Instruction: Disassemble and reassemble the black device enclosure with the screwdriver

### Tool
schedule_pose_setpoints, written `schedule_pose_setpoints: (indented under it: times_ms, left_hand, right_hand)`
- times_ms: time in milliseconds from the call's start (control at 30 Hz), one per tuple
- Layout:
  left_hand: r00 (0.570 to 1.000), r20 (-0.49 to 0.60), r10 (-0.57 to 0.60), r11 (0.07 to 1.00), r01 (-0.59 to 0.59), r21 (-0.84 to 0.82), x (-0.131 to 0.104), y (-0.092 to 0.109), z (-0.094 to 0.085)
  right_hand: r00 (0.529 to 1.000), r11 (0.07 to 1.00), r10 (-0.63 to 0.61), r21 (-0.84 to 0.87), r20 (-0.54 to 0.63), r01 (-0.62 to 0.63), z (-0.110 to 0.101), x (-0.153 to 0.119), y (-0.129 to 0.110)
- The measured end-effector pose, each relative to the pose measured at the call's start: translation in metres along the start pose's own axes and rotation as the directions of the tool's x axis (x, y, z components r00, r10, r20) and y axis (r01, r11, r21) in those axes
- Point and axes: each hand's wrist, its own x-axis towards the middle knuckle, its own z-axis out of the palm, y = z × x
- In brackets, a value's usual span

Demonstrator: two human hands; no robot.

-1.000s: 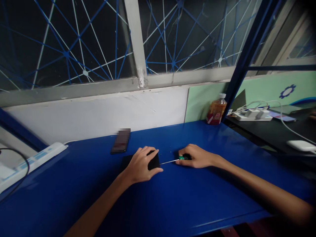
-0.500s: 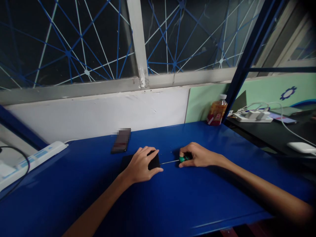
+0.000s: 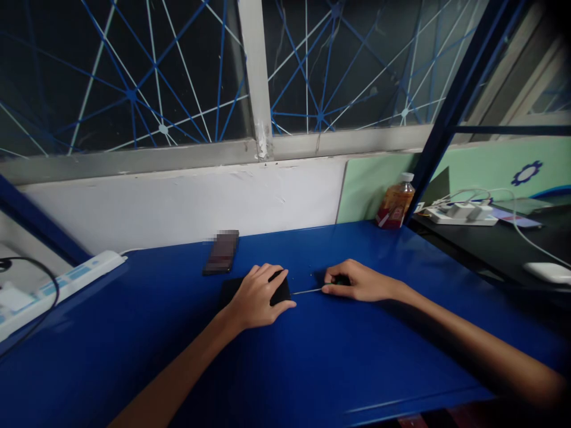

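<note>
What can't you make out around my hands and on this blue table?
All in the head view:
- Screwdriver: handle mostly behind the right hand; tip too small.
- Black box: largely under the left hand.
- Phone: top blurred by pixelation.
- White power strip: cut off by the left edge.
- Specks: too small.

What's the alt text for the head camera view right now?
A person's left hand steadies a black box-like object on a blue table, while the right hand holds a screwdriver to its side. Behind are a dark phone and, at right, a bottle.
</note>
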Motion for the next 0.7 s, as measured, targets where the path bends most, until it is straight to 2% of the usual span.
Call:
schedule_pose_setpoints:
  times_ms: [100,167,500,700]
  left_hand:
    - [1.000,0.000,0.002,1.000,-0.002,0.005,-0.001,-0.001,0.001]
    - [1.000,-0.003,0.007,1.000,-0.007,0.010,-0.001,0.000,0.001]
    - [1.000,-0.001,-0.019,0.999,0.019,0.044,-0.002,-0.004,0.004]
    - [1.000,0.002,-0.016,0.999,0.016,0.036,-0.003,-0.004,0.004]
  right_hand:
    - [0.999,0.998,0.023,0.062,0.031,-0.025,0.001,0.002,0.005]
    - [1.000,0.998,0.029,0.058,0.012,-0.030,0.001,0.002,0.005]
    - [0.998,0.984,0.029,-0.173,-0.052,-0.037,0.003,-0.002,-0.010]
    - [0.995,0.977,-0.005,-0.213,-0.103,-0.017,0.003,-0.001,-0.011]
